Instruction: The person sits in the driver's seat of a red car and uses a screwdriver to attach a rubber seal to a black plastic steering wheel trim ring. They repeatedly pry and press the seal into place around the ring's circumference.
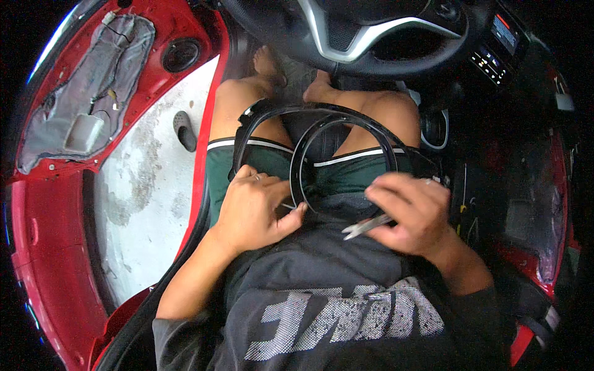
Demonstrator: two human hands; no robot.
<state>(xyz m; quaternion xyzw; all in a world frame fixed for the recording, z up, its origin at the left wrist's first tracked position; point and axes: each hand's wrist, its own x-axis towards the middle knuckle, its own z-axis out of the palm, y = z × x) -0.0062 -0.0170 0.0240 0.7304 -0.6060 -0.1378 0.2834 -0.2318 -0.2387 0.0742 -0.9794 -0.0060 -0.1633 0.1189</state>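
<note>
My left hand (257, 201) is closed, its fingers and thumb gripping the side of a thin black ring (295, 164). A larger curved black trim piece (243, 133) arches around the ring, over my lap; where the two join is hard to make out. To the right, my right hand (411, 213) is slightly blurred and wraps round small metal pliers (366, 227). The jaws of the pliers point left, apart from the ring. Whether anything is between the jaws cannot be told.
I sit in a car seat behind a steering wheel (346, 52). On the left, a red door (52, 229) stands open with its inner panel off, showing a speaker (181, 55). A clog (184, 131) lies on the pale ground. A lit screen (505, 34) is at the upper right.
</note>
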